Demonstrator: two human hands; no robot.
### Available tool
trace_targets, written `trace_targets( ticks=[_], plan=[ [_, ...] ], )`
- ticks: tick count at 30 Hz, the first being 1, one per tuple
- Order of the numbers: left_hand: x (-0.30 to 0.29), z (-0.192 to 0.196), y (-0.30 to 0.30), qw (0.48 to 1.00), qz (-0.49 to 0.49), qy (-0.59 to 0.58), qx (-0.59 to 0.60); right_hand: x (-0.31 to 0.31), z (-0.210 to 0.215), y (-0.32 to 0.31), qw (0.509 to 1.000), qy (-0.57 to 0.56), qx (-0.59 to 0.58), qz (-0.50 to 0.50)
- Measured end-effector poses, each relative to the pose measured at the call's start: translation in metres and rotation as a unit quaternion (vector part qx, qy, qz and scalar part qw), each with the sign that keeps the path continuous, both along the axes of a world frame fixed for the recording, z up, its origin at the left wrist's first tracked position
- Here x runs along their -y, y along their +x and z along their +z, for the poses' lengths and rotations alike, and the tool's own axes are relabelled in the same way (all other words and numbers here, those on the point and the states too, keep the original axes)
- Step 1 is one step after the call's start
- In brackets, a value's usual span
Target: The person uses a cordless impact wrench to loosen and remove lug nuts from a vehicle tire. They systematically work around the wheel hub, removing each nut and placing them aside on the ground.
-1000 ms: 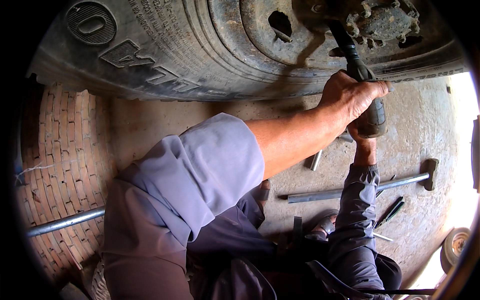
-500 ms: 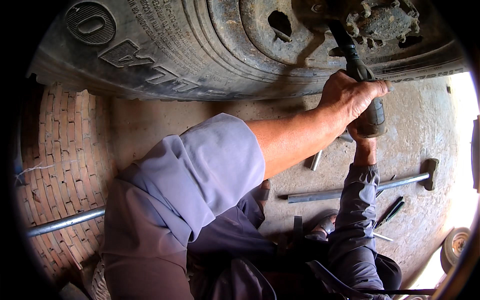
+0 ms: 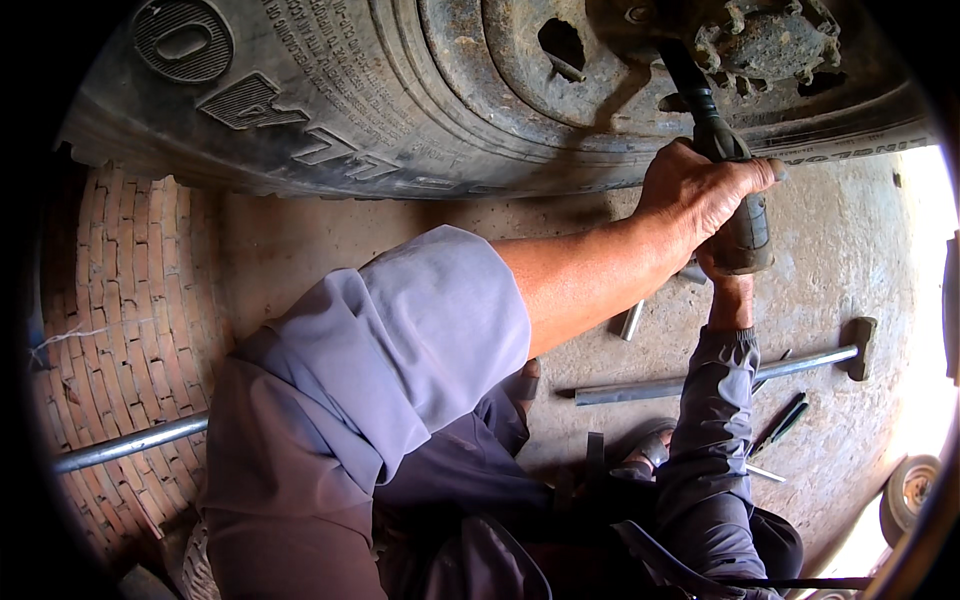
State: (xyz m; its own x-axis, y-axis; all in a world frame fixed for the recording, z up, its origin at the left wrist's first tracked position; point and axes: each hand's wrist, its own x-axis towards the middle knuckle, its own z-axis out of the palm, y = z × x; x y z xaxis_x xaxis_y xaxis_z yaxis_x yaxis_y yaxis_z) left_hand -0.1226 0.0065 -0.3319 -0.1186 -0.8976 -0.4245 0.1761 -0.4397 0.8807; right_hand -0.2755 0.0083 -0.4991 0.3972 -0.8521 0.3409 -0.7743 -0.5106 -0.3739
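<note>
A large truck wheel fills the top of the head view, its black tyre (image 3: 330, 110) standing around a rusty rim (image 3: 510, 75) with a hub (image 3: 770, 50) at the upper right. Against the rim beside the hub rests the dark, long nose of an impact wrench (image 3: 745, 235). My left hand (image 3: 690, 195) is wrapped over the wrench's body from above, thumb across it. Below the wrench's rear end, my right hand (image 3: 722, 268) holds it from underneath; its fingers are mostly hidden behind the tool. Where the nose meets the rim is in shadow.
A long-handled hammer (image 3: 700, 380) lies on the concrete floor (image 3: 850, 240), near dark-handled pliers (image 3: 785, 420) and a short metal tube (image 3: 632, 320). At left a steel pipe (image 3: 140, 440) crosses brick paving (image 3: 130, 290). A small wheel (image 3: 908, 495) stands at lower right.
The raised lettering on the tyre's left side sits very slightly higher. Both hands and the impact wrench keep the same position.
</note>
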Motion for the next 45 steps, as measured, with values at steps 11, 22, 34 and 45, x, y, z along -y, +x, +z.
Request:
trace_targets(
  ticks=[11,22,34,45],
  plan=[
    [-0.001,0.001,0.000,1.000,0.013,0.002,-0.011,0.000,0.004,0.001,0.997,0.027,-0.068,-0.016],
    [0.000,0.003,0.000,1.000,0.006,0.002,0.007,0.000,-0.017,-0.007,0.999,-0.034,-0.026,-0.017],
    [0.001,0.000,0.001,0.999,-0.002,0.007,-0.040,-0.003,0.047,0.017,0.997,-0.053,0.044,-0.025],
    [0.001,0.000,0.000,0.999,-0.004,0.010,-0.036,-0.003,0.029,0.011,0.993,-0.059,0.102,-0.022]
  ],
)
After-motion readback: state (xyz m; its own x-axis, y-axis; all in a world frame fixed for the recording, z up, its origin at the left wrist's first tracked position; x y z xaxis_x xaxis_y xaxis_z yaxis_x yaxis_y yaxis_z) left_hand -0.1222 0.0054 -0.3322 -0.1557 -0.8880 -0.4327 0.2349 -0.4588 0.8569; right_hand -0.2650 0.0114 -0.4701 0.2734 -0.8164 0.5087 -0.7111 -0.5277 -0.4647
